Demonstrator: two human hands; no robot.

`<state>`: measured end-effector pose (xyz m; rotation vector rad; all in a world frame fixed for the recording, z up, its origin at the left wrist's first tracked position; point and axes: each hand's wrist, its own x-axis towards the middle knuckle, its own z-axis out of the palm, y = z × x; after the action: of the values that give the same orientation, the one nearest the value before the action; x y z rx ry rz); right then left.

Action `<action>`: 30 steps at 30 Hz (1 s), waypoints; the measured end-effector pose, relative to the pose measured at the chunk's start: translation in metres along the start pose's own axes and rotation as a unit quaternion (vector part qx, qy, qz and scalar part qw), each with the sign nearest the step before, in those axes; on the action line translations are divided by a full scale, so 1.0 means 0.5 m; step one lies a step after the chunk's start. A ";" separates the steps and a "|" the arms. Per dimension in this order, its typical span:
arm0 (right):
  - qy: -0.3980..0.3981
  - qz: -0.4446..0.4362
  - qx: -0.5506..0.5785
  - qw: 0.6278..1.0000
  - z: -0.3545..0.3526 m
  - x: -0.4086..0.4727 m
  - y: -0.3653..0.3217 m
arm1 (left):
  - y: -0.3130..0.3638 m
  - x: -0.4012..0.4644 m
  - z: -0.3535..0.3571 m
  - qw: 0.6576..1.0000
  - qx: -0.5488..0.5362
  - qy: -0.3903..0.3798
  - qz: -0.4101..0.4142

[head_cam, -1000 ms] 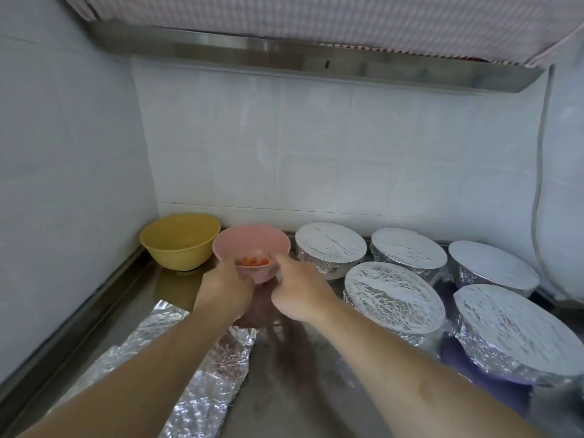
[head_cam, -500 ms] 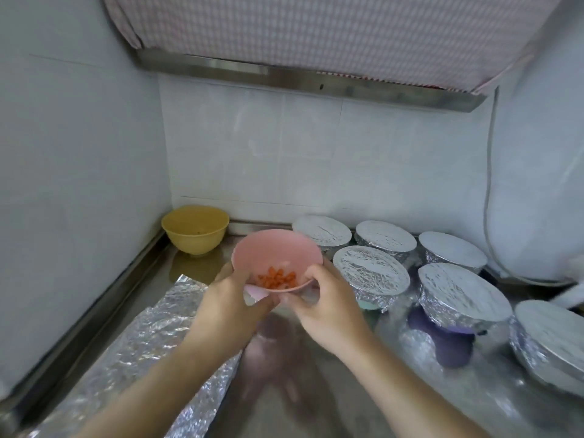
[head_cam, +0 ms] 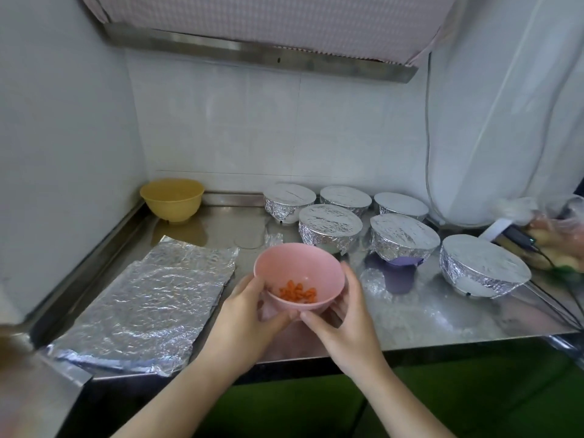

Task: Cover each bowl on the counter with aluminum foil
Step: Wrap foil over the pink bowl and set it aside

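Single head view, close, angled forward-down over counter (head_cam: 410,317) toward corner wall.

We are in a kitchen: a stainless-steel counter (head_cam: 221,222) is set into a corner of white tiled wall (head_cam: 284,121), with a metal range hood (head_cam: 259,52) at twelve o'clock. Foil-covered bowls (head_cam: 330,229) crowd two o'clock; a foil sheet (head_cam: 142,305) lies at nine.
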<state>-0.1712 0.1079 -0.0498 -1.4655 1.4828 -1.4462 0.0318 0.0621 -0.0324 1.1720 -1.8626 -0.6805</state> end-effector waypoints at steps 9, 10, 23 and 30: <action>-0.032 0.032 0.029 0.999 -0.013 0.014 0.013 | -0.013 -0.039 -0.081 0.997 0.064 -0.010 -0.028; -0.037 0.033 0.024 0.999 -0.012 0.013 0.013 | -0.019 -0.043 -0.099 0.994 0.105 0.002 -0.034; -0.040 0.027 -0.014 0.999 -0.002 0.014 0.025 | -0.071 -0.045 -0.164 0.951 0.260 -0.027 -0.165; -0.048 0.020 -0.026 0.998 0.003 0.014 0.027 | -0.083 -0.035 -0.178 0.958 0.240 0.075 -0.138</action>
<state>-0.1753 0.0984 -0.0610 -1.5073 1.4924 -1.3035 0.1313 0.0584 -0.0241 1.7695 -1.8026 -0.2721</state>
